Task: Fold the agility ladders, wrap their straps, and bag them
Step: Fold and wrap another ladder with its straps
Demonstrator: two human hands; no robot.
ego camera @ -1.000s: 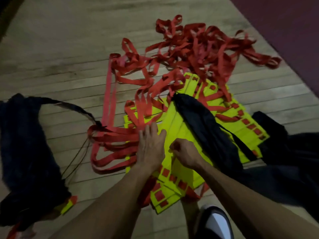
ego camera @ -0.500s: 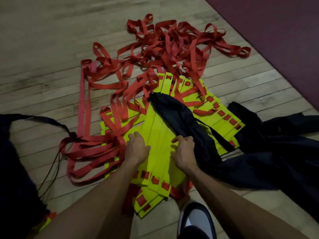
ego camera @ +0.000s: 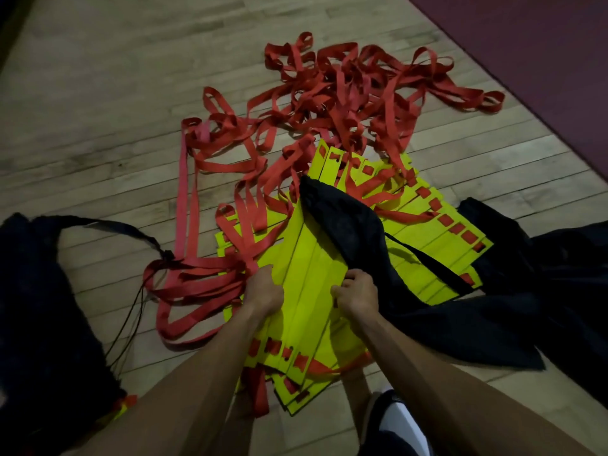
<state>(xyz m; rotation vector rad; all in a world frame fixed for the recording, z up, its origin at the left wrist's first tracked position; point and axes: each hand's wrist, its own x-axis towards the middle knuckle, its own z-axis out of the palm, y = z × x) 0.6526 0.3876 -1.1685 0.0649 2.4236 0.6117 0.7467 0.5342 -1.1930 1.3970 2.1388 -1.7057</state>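
A stack of flat yellow plastic ladder rungs point(ego camera: 306, 291) lies on the pale wooden plank floor point(ego camera: 98, 126), and both hands grip it by its long edges: the left hand point(ego camera: 263, 291) curls its fingers over the stack's left edge, the right hand point(ego camera: 353, 292) curls over its right edge. Beyond the stack and to its left, a loose tangle of red webbing straps point(ego camera: 329, 103) spreads over the floor, with several loops lying just beside the left hand. More yellow rungs point(ego camera: 437, 238), fanned out with red strap showing through their end slots, lie to the right of the held stack. A black fabric bag point(ego camera: 342, 222) is draped across these rungs, touching the stack's right side next to the right hand. A second black drawstring bag point(ego camera: 42, 307) lies well to the left of the stack. Near the stack's close end, a black and white shoe point(ego camera: 394, 419) rests on the floor. A dark red mat point(ego camera: 543, 44) borders the floor far to the right.
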